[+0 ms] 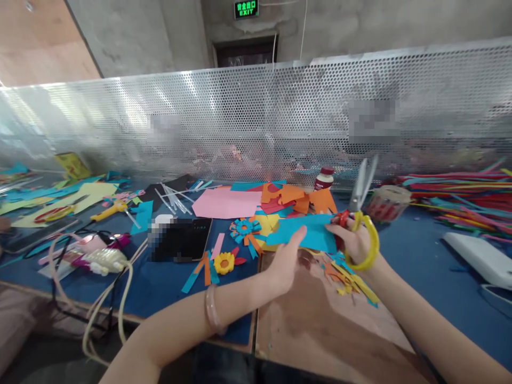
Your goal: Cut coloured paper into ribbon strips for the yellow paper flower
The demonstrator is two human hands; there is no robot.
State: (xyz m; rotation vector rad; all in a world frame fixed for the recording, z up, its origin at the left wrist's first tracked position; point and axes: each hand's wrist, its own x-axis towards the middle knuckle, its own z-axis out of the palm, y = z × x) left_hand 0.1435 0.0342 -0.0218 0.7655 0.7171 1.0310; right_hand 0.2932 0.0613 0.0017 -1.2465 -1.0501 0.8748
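A blue paper sheet [310,233], held over the far part of a wooden board [296,333], is pinched by the left hand [286,262] and the right hand [357,241], which also grips yellow-handled scissors [375,241]. Paper scraps [352,280] lie nearby.

One tablet [192,240] is the landmark. To its right: two paper flowers, a blue flower [245,228] and a yellow flower [224,263]; two hands, left hand [285,261] and right hand [356,240]; one blue sheet [312,232]; one pair of scissors [359,188]; one bottle [324,179]; one tape roll [388,204]. Behind it: one pink sheet [228,202], plus overlapping glue sticks [174,200], too tangled to count. Left of it: one yellow glue gun [110,210].
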